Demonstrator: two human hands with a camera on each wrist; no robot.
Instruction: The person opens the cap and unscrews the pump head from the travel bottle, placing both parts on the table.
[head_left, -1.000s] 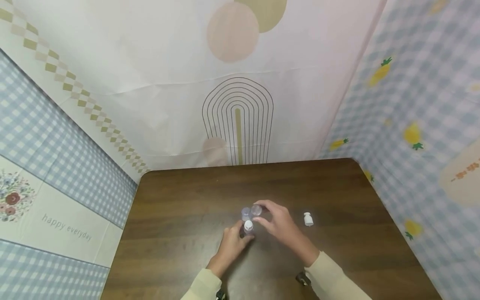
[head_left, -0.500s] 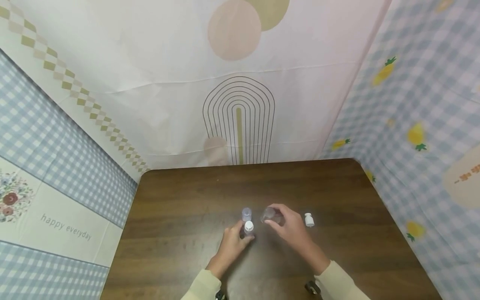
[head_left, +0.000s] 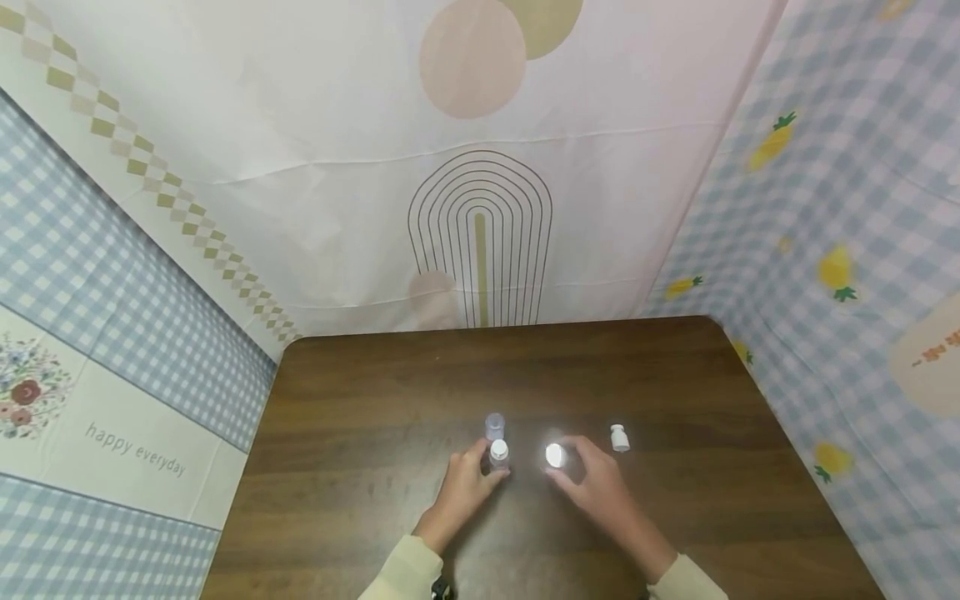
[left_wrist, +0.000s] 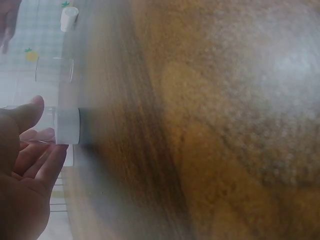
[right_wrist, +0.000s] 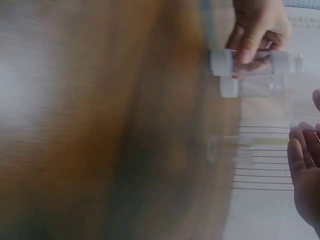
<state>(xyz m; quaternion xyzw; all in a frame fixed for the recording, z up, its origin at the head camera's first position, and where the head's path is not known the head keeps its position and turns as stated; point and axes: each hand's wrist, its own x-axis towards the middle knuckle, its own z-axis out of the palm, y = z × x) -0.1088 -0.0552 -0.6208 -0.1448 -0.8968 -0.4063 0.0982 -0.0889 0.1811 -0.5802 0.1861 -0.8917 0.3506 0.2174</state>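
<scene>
My left hand (head_left: pixel 462 492) holds a clear bottle (left_wrist: pixel 47 118) with a white cap at its lower end, standing on the table. A white piece (head_left: pixel 498 450) shows at its top. Close behind it stands a second clear bottle (head_left: pixel 495 427), also with a white cap (right_wrist: pixel 229 86) below. My right hand (head_left: pixel 596 483) is curved around a clear container whose top (head_left: pixel 554 455) shines with glare; thumb and fingers lie at its sides. Both wrist views show a clear container (left_wrist: pixel 54 70) on the table between the hands; its outline is faint.
A small white bottle (head_left: pixel 619 438) stands farther right on the brown wooden table (head_left: pixel 375 400). Patterned cloth hangs behind the table (head_left: pixel 337 233) and on both sides.
My right hand has moved right and toward the person with the clear container, away from the two bottles. The left hand stays at its bottle.
</scene>
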